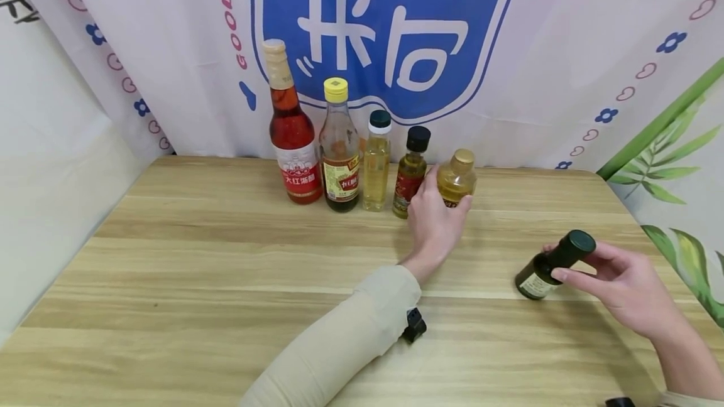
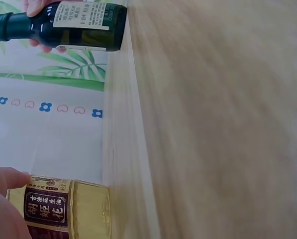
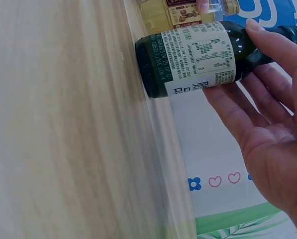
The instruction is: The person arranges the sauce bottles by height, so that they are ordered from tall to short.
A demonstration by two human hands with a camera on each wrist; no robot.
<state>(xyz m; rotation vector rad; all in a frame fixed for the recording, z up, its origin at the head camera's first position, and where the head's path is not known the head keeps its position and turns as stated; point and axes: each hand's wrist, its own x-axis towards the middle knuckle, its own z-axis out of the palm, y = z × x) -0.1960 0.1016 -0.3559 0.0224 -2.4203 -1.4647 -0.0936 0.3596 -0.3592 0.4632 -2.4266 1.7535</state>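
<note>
My left hand (image 1: 437, 218) grips a small oil bottle (image 1: 457, 179) with a gold cap, at the right end of a row of bottles. In the left wrist view, the thumb lies against this oil bottle (image 2: 91, 209), which has yellow oil and a dark label. My right hand (image 1: 628, 281) holds a dark green glass bottle (image 1: 536, 276) by its neck and shoulder, tilted with its cap toward the right. The green bottle's white printed label (image 3: 200, 55) faces the right wrist camera. Beside the left fingers stands a small black-capped bottle (image 1: 408, 184) with a red label.
Leftward along the row stand a clear bottle of pale oil (image 1: 376, 171), a yellow-capped sauce bottle (image 1: 341, 168) and a tall bottle of red vinegar (image 1: 294, 143). A printed curtain (image 1: 192, 80) hangs behind the wooden table (image 1: 198, 306).
</note>
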